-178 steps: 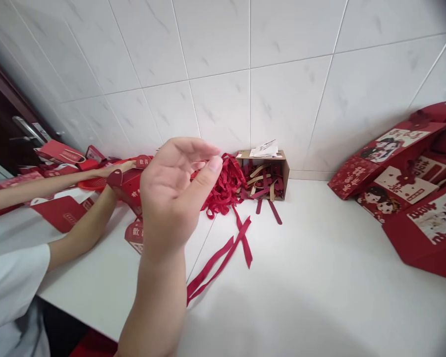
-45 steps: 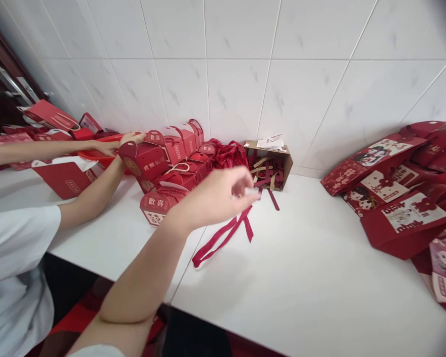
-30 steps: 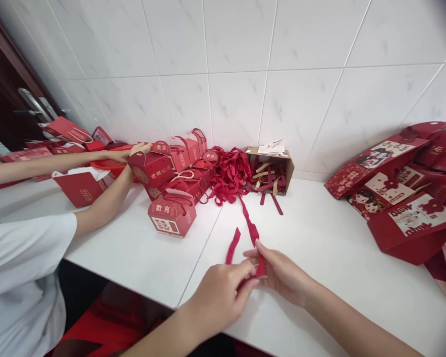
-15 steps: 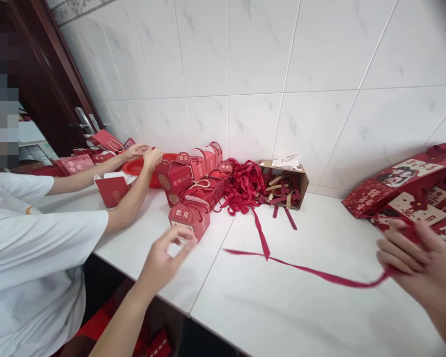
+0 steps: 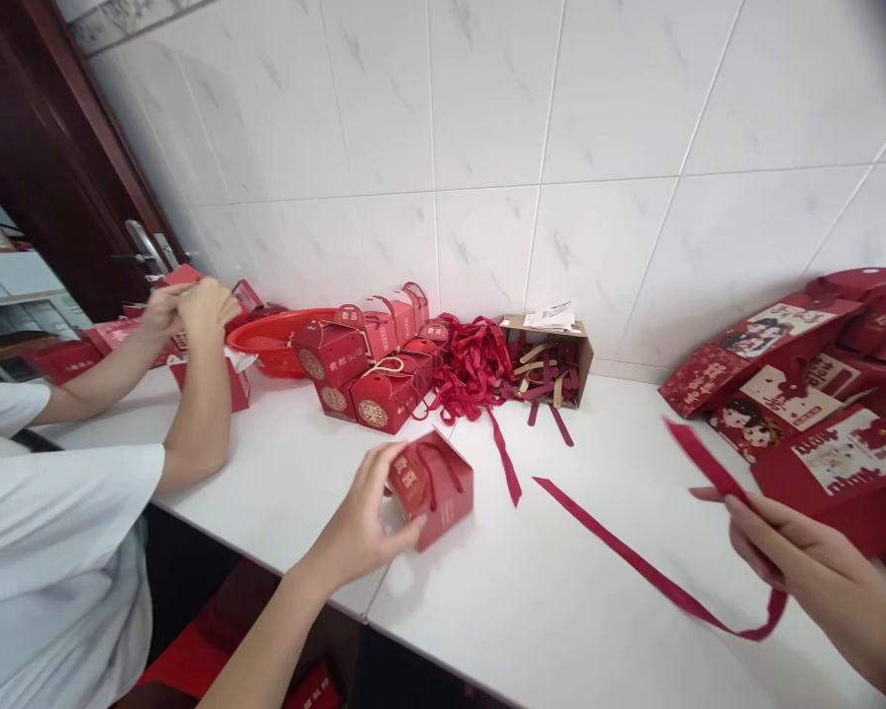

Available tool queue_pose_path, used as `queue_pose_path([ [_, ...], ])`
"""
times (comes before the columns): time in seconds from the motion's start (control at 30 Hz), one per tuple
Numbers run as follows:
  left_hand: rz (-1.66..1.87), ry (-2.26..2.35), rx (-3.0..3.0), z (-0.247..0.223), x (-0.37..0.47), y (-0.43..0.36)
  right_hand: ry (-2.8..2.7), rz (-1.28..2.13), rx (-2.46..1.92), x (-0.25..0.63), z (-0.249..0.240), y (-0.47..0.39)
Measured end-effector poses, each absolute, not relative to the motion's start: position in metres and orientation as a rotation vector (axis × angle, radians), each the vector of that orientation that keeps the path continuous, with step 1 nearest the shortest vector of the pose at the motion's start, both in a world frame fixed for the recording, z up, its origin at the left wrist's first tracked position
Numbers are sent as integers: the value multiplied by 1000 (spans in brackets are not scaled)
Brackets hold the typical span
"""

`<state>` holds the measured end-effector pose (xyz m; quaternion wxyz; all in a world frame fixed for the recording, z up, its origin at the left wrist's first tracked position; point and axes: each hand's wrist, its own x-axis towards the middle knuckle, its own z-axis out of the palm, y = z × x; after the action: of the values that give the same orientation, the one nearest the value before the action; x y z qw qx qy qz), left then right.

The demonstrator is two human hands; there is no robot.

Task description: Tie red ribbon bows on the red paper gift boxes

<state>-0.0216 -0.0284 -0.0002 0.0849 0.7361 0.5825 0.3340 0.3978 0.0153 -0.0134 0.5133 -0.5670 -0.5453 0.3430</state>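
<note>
Right now, my left hand (image 5: 365, 512) has the small red box (image 5: 443, 492), with my fingers (image 5: 379, 463) and thumb spread around its side. They are open just as wide as the box is. The box is tilted, near the front edge of the table (image 5: 576, 630), and I can't tell if its bottom touches down.

My right hand (image 5: 804, 556) is over the right side of the table, with its fingers nearly closed on the red ribbon (image 5: 635, 561). One end pokes up past my fingers. The rest hangs in a loop and goes across to the middle of the table.

At the back edge, by the wall (image 5: 487, 236), is a messy ribbon pile (image 5: 473, 364). It sits between more red boxes (image 5: 388, 394) and a brown box (image 5: 582, 369) with strips in it and papers (image 5: 553, 315) on top. Big red bags (image 5: 842, 463) lie by the right edge. On my left, another person's hands (image 5: 203, 305) are close together, near a red basket (image 5: 266, 335).
</note>
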Motion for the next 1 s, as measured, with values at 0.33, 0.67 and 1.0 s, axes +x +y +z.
queue_pose_path([
  [0.33,736,1321,2420,11,45,-44,-1672,839,-1393,359,-7,-6],
  [0.67,1114,1392,2458,1,63,-44,-1492,961,-1314,340,6,-28],
  [1.0,1218,1278,2494,-10,67,-52,-1501,1022,-1180,330,8,-36],
])
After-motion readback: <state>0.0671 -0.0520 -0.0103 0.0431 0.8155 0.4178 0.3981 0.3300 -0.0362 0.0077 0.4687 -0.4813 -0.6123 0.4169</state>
